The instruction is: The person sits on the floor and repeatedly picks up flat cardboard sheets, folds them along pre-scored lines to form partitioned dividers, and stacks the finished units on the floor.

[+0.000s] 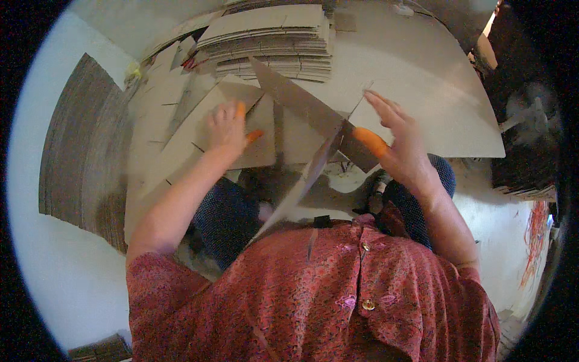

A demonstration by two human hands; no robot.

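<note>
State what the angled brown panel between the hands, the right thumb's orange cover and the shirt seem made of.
Brown panel: probably matt cardboard; flat, stiff-looking, straight-edged.
Orange thumb cover: perhaps rubber; smooth and close-fitting, but the view leaves it open.
Shirt: likely woven cloth, mostly matt; it drapes in soft folds.

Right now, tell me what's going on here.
A person is handling cardboard. The left hand, spread, is over a flat sheet; the right hand, also open, has its thumb close against two strips that meet at an angle. Both hands wear orange finger covers. A stack lies beyond.
</note>
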